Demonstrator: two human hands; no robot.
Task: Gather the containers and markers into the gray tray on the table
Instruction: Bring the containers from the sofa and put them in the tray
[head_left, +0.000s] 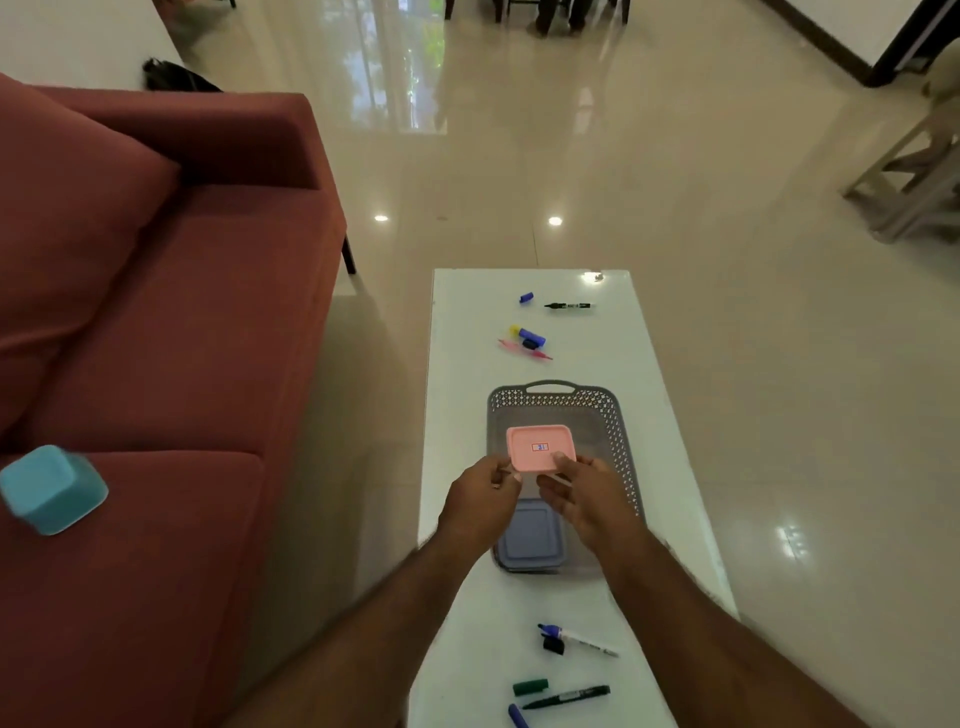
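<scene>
— Closest to you, at the near end of the surface (467, 649), what is left to pick up?

— Loose markers, none gathered yet: a black marker (567, 697) with a green cap (530, 686) just beside it, a blue pen end (517, 716) at the very edge of view, and a blue-tipped white marker (576, 638) with a black cap (554, 646) touching it.

— And your hands?

— Your left hand (480, 499) and right hand (584, 499) sit close together over the gray tray (621, 431), both pinching the near edge of the pink container (542, 448). You hold it above the tray's middle; whether it touches the tray floor I cannot tell.

— What counts as done?

— One piece for certain: the blue-gray container (530, 540) lies inside the tray at its near end, partly under your wrists. The pink one looks about to join it.

— What remains beyond the tray?

— At the far end, well apart from the tray, lie a black marker (570, 306), a small blue cap (526, 298), and a cluster of a blue-and-yellow highlighter (527, 335) touching a pink pen (524, 349). Also, a teal container (52, 491) sits off on the red sofa (156, 338) to your left — you would need to fetch it too.

— So how far along?

— Early, I judge: containers partly in, every marker still outside.
</scene>
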